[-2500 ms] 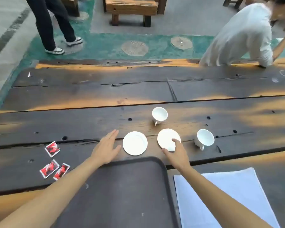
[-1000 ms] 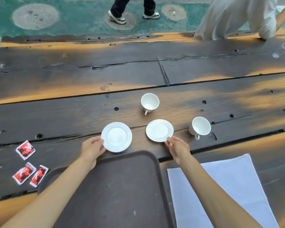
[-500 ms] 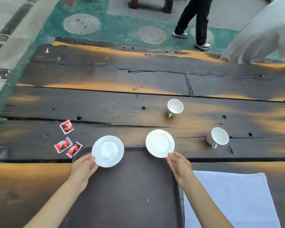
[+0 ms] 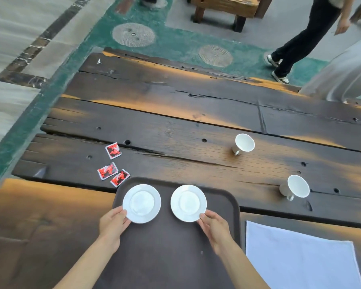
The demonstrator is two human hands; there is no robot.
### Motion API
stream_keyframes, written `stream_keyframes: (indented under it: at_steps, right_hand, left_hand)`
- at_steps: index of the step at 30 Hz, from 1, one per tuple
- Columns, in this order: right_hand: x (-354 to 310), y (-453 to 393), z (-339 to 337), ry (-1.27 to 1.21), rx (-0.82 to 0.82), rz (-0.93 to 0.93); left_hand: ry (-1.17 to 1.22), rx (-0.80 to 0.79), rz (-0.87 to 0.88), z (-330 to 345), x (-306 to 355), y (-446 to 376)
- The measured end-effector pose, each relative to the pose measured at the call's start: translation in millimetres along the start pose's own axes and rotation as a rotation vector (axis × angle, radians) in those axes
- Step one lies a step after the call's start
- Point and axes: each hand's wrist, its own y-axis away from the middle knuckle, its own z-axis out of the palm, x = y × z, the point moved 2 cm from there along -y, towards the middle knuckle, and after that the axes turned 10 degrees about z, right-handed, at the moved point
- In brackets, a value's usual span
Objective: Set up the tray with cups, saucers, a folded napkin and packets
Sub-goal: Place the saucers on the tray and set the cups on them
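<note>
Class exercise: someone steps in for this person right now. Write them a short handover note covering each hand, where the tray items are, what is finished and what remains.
Left hand: gripping the near edge of the left saucer.
Right hand: gripping the near edge of the right saucer.
Both saucers sit over the far end of the brown tray.
On the table, off the tray: two white cups, three red packets, and the white napkin, lying flat, unfolded.
Done: saucers brought to tray.
Left: release saucers, add cups, fold and place napkin, add packets.
</note>
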Motion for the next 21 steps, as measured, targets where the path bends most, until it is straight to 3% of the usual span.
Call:
stream_keyframes:
  at_steps: [14, 21]
  right_hand:
    - [27, -27, 12, -0.020, 0.135, 0.014]
    - [19, -8, 4, -0.041, 0.065, 0.035]
  left_hand:
    - [0.001, 0.117, -0.004, 2, -19, -1]
    - [0.004, 0.112, -0.038, -5, -20, 8]
